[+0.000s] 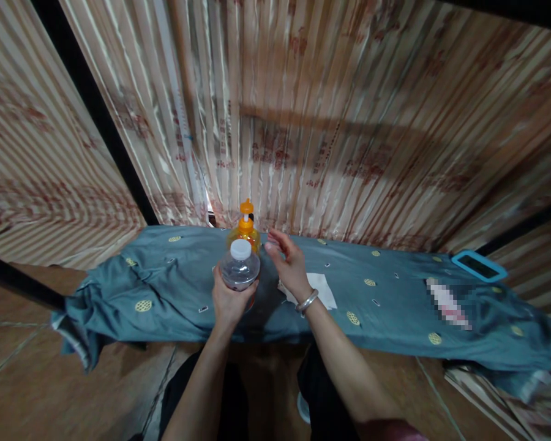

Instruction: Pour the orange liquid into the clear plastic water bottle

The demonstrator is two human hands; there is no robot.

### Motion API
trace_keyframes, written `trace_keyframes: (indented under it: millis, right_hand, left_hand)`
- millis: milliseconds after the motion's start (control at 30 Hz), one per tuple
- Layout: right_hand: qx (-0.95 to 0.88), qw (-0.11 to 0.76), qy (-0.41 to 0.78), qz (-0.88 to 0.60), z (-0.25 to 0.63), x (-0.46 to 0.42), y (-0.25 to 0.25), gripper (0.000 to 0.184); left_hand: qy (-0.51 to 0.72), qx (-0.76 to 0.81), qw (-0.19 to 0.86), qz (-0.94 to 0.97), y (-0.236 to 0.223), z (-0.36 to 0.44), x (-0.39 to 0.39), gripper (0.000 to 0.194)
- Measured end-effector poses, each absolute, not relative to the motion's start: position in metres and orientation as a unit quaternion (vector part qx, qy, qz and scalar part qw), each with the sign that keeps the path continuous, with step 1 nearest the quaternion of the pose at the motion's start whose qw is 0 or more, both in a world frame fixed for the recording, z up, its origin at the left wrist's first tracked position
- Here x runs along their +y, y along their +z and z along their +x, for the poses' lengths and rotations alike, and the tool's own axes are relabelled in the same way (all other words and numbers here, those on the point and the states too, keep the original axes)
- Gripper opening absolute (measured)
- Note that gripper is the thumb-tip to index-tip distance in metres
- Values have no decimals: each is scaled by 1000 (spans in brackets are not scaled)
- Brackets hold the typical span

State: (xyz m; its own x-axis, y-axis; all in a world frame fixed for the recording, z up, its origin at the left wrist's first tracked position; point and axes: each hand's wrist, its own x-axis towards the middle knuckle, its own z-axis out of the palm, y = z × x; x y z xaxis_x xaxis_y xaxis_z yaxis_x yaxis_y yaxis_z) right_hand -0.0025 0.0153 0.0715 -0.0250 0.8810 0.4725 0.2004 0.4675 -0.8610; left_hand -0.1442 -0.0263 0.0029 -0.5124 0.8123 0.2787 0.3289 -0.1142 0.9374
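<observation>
My left hand (232, 300) is wrapped round a clear plastic bottle (240, 269) with a white cap, held upright over the cloth-covered table. Right behind it stands a pump bottle (247, 229) with an orange pump top and yellowish body, partly hidden by the clear bottle. To the right of both bottles, my right hand (288, 260) is raised with its fingers apart and curved, and nothing shows in it. A silver bangle is on that wrist. Under and beside the right wrist lie white paper sheets (322, 290), partly covered by the arm.
A blue-green patterned cloth (340, 318) covers the long narrow table. At its right end lie a light-blue-framed device with a dark screen (479, 266) and a pixelated item (447, 303). Striped plastic sheeting (294, 122) hangs behind, with dark frame posts (96, 116) at the sides.
</observation>
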Motion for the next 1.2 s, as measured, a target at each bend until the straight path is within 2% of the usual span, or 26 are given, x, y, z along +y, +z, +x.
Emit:
trace_keyframes:
  millis: [100,233,367,400,500,600,800,1200]
  right_hand:
    - [-684,527,248,-438,2,30,82,44]
    - [-745,475,186,-430,-1,48,100,47]
    - [-788,432,100,-427,-9,35,130,37]
    - [-804,403,65,-432,-12,28,137,42]
    - [-843,289,-41,-451,-21,9,151,77]
    - [-874,193,-95,-436,-29,0,154,86]
    - [-887,106,-127,-430,-26,-1,152,83]
    - [-923,42,-128,-360,2,13,159,67]
  left_hand:
    - [589,634,214,453,5,-140,-29,84]
    - [592,631,207,457,5,-138,-30,82]
    - [600,632,198,448,3,-139,-29,82]
    - [600,631,201,449,2,-139,-29,82]
    - [595,624,214,459,3,-139,-30,81]
    - [582,628,225,465,5,-137,-32,82]
    - [577,607,268,477,7,-126,-32,83]
    - [595,560,265,511,6,-114,-24,84]
